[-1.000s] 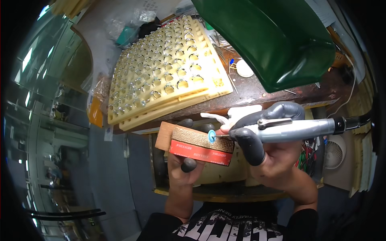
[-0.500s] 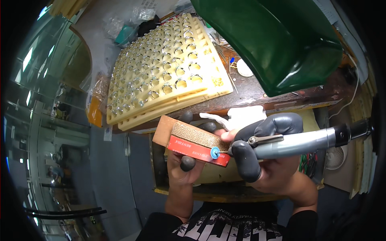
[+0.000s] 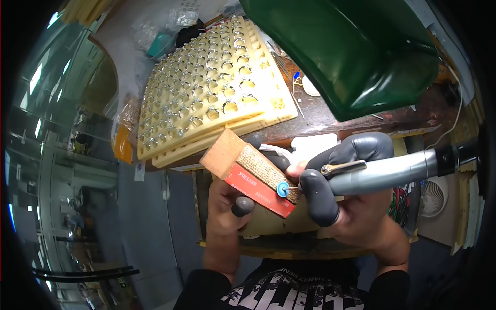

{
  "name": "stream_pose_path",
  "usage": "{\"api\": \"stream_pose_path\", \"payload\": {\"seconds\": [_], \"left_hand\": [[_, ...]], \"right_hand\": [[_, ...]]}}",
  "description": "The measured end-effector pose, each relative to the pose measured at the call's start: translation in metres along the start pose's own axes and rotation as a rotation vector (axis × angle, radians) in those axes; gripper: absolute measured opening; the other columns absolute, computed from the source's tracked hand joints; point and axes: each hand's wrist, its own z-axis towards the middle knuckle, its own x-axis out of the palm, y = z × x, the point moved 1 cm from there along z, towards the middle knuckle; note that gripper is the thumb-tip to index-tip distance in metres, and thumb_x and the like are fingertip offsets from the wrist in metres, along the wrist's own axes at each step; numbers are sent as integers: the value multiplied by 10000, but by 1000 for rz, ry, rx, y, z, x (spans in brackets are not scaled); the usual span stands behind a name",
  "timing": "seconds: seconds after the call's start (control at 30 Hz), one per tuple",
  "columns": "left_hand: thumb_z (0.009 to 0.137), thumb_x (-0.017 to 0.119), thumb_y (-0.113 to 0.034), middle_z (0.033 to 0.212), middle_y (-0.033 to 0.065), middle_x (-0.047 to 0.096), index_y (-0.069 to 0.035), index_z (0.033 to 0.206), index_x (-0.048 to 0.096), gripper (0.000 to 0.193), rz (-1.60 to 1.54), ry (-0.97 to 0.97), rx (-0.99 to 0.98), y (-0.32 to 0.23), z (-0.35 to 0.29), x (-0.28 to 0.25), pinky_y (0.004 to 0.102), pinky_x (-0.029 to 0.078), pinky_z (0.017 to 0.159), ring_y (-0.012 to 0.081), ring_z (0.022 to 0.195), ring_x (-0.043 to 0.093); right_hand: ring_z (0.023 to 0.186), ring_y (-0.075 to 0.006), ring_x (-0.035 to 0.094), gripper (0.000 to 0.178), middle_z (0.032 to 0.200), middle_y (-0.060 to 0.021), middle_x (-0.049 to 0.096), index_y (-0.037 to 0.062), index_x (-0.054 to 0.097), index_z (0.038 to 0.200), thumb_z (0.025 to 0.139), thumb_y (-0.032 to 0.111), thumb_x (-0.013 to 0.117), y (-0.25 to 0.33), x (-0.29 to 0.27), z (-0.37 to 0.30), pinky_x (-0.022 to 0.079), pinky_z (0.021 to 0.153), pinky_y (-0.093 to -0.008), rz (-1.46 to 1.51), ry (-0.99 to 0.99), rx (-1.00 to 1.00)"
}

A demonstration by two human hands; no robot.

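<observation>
My left hand [image 3: 227, 209], with black finger cots on its fingertips, is wrapped round a wooden block [image 3: 223, 154]. A rough brown woven-looking strip [image 3: 264, 170] and a red printed strip [image 3: 256, 189] cover its sides. In my right hand [image 3: 356, 219], also in black finger cots, is a silver rotary handpiece [image 3: 392, 173] with a small lever. At its tip a little blue disc [image 3: 282, 189] on a thin shank sits at the rough strip near the block's right end; it seems to touch it. The left fingers behind the block are partly hidden.
Stacked cream trays [image 3: 206, 98] hold many silver rings on the bench [image 3: 330, 129]. A dark green lamp shade [image 3: 356, 57] hangs over the right. White cloth or paper [image 3: 315, 143] lies behind my hands. A white fan [image 3: 434, 196] stands at the right, below a power cord.
The block has turned in my left hand, its left end rising and showing more end face. The blue disc has moved slightly right and up, from the red strip to the rough strip.
</observation>
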Motion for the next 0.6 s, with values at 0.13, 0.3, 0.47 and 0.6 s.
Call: {"api": "stream_pose_path", "payload": {"seconds": [0.13, 0.3, 0.47, 0.6], "left_hand": [[806, 706, -502, 1201, 208, 572, 52, 1428, 295, 929, 82, 29, -47, -5, 5, 0, 412, 485, 960, 291, 1115, 583], [793, 707, -529, 1193, 213, 576, 68, 1416, 306, 952, 75, 43, -69, -7, 12, 0, 411, 483, 961, 291, 1124, 577], [800, 698, -531, 1196, 221, 574, 81, 1413, 297, 955, 105, 89, -91, -9, 15, -9, 410, 480, 966, 288, 1125, 576], [812, 693, -512, 1226, 248, 555, 102, 1406, 287, 946, 107, 124, -129, -14, 18, -11, 414, 472, 977, 302, 1140, 570]], "right_hand": [[735, -156, 641, 104, 803, -80, 653, -48, 686, 928, 875, 17, 624, -1, 4, -6, 519, 667, -281, 106, -108, 123], [740, -155, 641, 87, 843, -96, 643, -51, 675, 911, 874, 3, 618, -3, 0, -4, 520, 667, -279, 85, -34, 78], [722, -143, 631, 76, 848, -88, 603, -43, 679, 902, 856, -8, 630, -4, 6, -2, 506, 670, -269, 129, -76, 99], [708, -122, 610, 44, 883, -65, 528, -25, 693, 853, 827, -14, 660, -7, 8, -2, 491, 671, -259, 79, -148, 79]]}}
